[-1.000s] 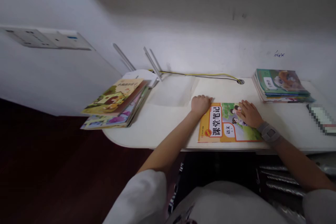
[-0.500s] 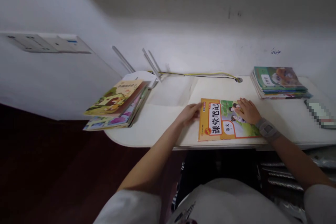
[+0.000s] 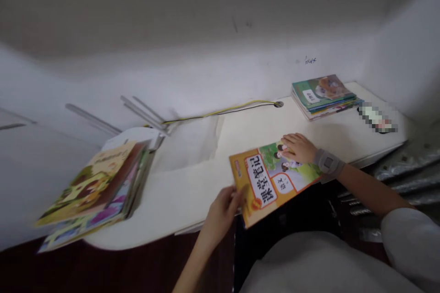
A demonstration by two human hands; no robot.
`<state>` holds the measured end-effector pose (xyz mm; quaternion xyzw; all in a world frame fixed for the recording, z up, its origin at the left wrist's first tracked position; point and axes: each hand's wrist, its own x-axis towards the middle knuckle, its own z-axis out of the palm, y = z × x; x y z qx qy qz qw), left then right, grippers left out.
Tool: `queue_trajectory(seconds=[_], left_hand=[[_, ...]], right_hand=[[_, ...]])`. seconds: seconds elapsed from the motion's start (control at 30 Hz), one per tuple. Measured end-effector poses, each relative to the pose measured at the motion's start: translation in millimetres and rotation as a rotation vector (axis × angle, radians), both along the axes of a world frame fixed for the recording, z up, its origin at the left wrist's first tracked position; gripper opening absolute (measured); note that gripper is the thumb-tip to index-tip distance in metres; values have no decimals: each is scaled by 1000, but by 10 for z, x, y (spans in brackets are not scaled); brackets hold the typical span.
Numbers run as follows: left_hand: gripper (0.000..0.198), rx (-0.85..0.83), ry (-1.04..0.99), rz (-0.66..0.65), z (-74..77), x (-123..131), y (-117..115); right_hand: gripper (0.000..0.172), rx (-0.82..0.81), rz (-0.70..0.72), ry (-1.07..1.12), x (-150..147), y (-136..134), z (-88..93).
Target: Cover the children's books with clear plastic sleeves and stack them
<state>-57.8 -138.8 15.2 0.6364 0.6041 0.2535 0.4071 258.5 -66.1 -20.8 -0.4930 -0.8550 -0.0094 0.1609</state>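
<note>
An orange-bordered workbook (image 3: 271,178) with Chinese lettering and cartoon children on its cover lies at a slant over the desk's front edge, its near left corner sticking out past it. My left hand (image 3: 223,210) pinches the book's left edge, thumb on the cover and fingers beneath, partly hidden. On the upper right of the cover my right hand (image 3: 299,148) rests flat with its fingers stretched out. A grey band with a square piece sits on my right wrist.
The white desk (image 3: 185,197) bears a pile of picture books (image 3: 89,183) at left, overhanging the edge. Behind it stands a white router (image 3: 134,135) with upright antennas. A yellow cable (image 3: 230,109) runs to a desk hole. At right are another book stack (image 3: 323,94) and a blurred-out phone-like object (image 3: 376,119).
My view has turned to the right. The workbook has swung askew, its left end coming toward me over the front edge. My left hand now grips that edge; my right hand stays on the cover.
</note>
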Motion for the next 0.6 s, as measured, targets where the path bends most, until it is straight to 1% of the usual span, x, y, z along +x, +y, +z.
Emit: queue_trajectory(seconds=[0.07,0.1,0.13,0.2,0.27,0.33,0.43,0.53,0.6], left_hand=[[43,-144,47,11,-69,-109,-200],[46,-225,18,37,-116,-145,-291],[48,-310,-53,76,-164,-158,-373],[48,-456,-285,183,-244,-107,-507],[48,-533,-518,293,-275,26,-598],[51,-555,-653,373,-252,181,-651],[56,-507,-684,454,-146,333,-666],[50,-412,-651,513,-15,350,-609],[44,-398,-664,534,65,319,-531]], right_hand=[[51,5,21,19,-1,-139,-18],[52,6,28,25,-3,-201,-21],[52,5,30,31,-7,-252,-20],[53,-12,29,40,-21,-326,-3],[52,-37,23,53,-40,-360,24],[51,-53,20,68,-51,-358,43],[50,-67,19,77,5,-275,30],[38,-101,-58,81,210,-87,-26],[31,-109,-142,99,406,63,-70]])
